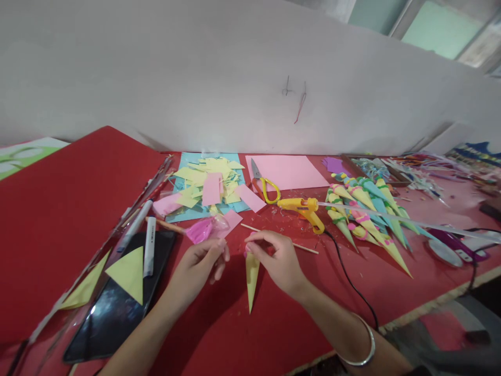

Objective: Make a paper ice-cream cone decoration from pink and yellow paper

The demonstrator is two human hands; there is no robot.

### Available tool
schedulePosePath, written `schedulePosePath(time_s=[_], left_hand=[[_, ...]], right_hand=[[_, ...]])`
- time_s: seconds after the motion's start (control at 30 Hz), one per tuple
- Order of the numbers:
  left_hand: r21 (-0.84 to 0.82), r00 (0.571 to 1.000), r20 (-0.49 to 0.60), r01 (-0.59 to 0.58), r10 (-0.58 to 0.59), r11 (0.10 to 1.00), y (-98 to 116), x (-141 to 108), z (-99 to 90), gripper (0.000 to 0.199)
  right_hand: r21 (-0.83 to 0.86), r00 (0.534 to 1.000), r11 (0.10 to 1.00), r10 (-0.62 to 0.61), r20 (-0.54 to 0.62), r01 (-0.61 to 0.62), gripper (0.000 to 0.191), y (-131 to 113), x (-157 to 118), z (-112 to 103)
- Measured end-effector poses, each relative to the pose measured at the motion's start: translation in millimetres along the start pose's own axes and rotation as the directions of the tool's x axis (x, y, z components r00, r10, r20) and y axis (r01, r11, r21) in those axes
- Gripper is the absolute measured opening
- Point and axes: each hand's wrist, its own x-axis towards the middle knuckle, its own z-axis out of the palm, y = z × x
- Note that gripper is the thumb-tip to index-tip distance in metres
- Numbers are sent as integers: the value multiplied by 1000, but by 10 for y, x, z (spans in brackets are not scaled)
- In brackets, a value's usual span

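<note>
My right hand [277, 261] is closed at the wide top end of a small yellow paper cone [251, 279], with thumb and fingertips pinched together. The cone hangs point down over the red table, and a bit of pink shows at its rim under my fingers. Left of the cone, apart from it, my left hand [203, 263] has its thumb pressed to the forefinger and the other fingers loosely curled. Whatever lies in that pinch, if anything, is too small to make out. Just behind my left hand lies a bright pink plastic wrapper [200, 230].
A yellow glue gun [303, 206] with a long clear stick lies ahead, beside yellow-handled scissors [270, 190]. Decorated paper cones [366, 203] are piled at right. Yellow and pink paper pieces [211, 183] heap at the back. A dark tablet [117, 308] carries markers at left.
</note>
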Motion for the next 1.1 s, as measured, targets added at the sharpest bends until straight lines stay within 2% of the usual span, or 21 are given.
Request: schedulePosePath(time_s=[0.07,0.2,0.4,0.5,0.63,0.77,0.87,0.93,1.1], left_hand=[[-12,1000,2,-1,1,1000,-7,5,3,34],[-56,1000,22,-16,17,998,-24,29,2,20],[-69,997,75,8,-2,998,-15,39,3,16],[-10,995,96,-4,5,1000,-25,31,12,26],[44,984,179,-5,-3,999,-73,17,17,40],[65,971,239,-24,8,998,-90,11,24,30],[89,935,355,-22,-11,996,-66,1,52,19],[134,919,395,-66,7,989,-43,-8,78,19],[244,934,353,-137,44,960,-23,-11,90,22]], right_hand=[[-38,999,999,-18,36,20,14,-8,5,-6],[-74,992,997,-18,121,27,22,-15,7,-10],[-130,992,991,-18,123,34,24,4,7,-13],[-162,988,986,-2,154,27,24,35,8,-15],[-190,980,982,12,199,27,23,69,7,-12],[-201,981,979,2,194,38,23,71,7,-8],[-197,984,980,1,178,34,22,67,6,-9],[-200,985,979,8,174,27,22,66,5,-12],[-208,984,978,17,180,21,23,78,10,-19]])
